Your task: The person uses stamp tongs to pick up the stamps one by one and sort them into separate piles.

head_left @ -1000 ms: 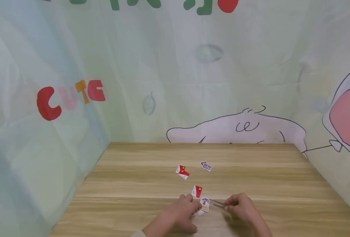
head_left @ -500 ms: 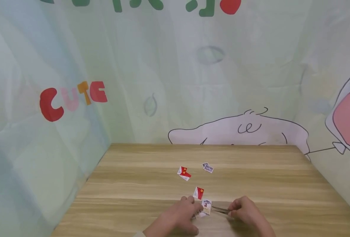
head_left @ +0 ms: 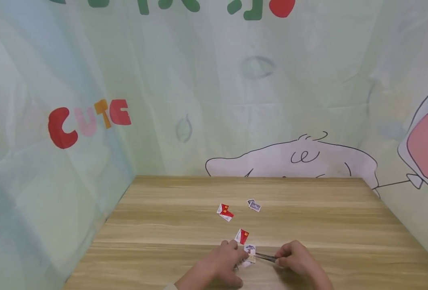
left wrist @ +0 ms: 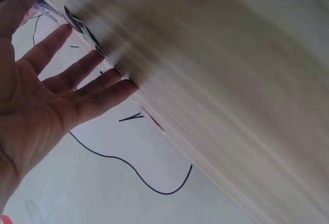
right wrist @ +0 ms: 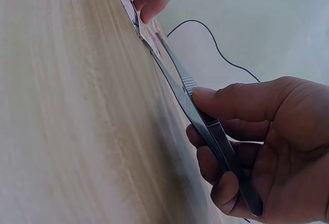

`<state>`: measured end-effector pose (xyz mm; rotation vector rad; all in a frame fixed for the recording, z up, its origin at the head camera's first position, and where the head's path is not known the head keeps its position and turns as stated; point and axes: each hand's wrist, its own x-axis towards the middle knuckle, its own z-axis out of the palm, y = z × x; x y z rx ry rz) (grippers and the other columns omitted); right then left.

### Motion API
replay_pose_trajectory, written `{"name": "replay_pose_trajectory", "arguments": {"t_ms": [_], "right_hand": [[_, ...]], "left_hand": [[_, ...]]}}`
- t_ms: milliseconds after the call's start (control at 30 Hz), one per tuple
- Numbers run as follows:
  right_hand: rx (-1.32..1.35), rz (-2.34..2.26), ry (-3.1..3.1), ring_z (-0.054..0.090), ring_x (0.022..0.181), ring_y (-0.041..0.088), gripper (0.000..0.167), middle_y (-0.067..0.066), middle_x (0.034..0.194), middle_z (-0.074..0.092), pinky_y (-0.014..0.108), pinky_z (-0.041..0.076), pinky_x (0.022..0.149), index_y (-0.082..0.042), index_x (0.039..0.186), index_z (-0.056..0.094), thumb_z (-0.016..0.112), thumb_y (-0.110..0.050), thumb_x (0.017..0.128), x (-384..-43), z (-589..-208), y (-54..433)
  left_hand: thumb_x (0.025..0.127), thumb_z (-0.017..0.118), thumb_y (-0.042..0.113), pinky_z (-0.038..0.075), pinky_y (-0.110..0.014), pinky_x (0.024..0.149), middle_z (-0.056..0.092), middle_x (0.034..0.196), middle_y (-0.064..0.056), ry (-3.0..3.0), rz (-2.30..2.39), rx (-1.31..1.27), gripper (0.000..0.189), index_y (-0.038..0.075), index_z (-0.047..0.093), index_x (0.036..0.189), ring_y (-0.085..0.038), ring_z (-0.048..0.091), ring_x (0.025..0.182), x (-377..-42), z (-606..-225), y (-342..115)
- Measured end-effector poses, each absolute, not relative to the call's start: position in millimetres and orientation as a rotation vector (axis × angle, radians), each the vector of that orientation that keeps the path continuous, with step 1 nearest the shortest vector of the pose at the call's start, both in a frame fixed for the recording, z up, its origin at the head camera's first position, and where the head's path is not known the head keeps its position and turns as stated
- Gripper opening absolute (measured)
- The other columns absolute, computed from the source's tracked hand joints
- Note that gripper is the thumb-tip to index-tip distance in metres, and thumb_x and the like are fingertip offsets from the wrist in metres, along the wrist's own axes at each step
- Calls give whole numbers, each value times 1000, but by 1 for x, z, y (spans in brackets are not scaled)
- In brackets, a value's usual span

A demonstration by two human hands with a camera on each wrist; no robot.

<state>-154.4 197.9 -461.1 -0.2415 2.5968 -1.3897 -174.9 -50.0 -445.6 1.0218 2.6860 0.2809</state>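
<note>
My right hand [head_left: 297,259] pinches a pair of metal tweezers [right wrist: 193,108] between thumb and fingers, its tips pointing left. Those tips reach the right edge of a small white-bordered stamp [head_left: 250,249] with a coloured picture. In the right wrist view the tweezer arms stand slightly apart at the stamp's edge. My left hand [head_left: 223,262] lies low over the table from the left, fingers extended, fingertips right at the same stamp. Beneath and beside these fingertips, other small stamps [left wrist: 85,31] show only in part. Just beyond sits a red-and-white stamp [head_left: 242,237].
Farther back on the wood-grain table [head_left: 156,225], two overlapping red-and-white stamps [head_left: 225,212] lie left of two overlapping grey stamps [head_left: 254,206]. A printed cloth backdrop [head_left: 185,88] rises behind the table and along its sides.
The picture stamp has shifted slightly left toward my left fingers. The tweezers have followed it left, and their arms look closer together. My left hand has stayed nearly in place.
</note>
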Motion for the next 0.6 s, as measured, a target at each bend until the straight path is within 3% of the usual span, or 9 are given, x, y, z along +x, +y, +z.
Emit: {"name": "replay_pose_trajectory", "arguments": {"t_ms": [300, 600], "right_hand": [[-281, -1385, 2597, 51, 64, 18, 7, 1, 70, 59, 33, 42, 58, 0, 80, 67, 67, 0, 74, -156, -463, 201], [-297, -1410, 2591, 49, 63, 19, 2, 0, 68, 57, 32, 41, 58, 0, 79, 65, 66, -2, 77, -158, -465, 196]], "left_hand": [[65, 79, 38, 44, -26, 72, 49, 97, 8, 2686, 311, 1045, 56, 22, 61, 116, -9, 43, 84, -179, -448, -53], [64, 80, 36, 40, -25, 64, 45, 90, 10, 2691, 325, 1049, 53, 23, 62, 112, -8, 41, 80, -177, -447, -53]]}}
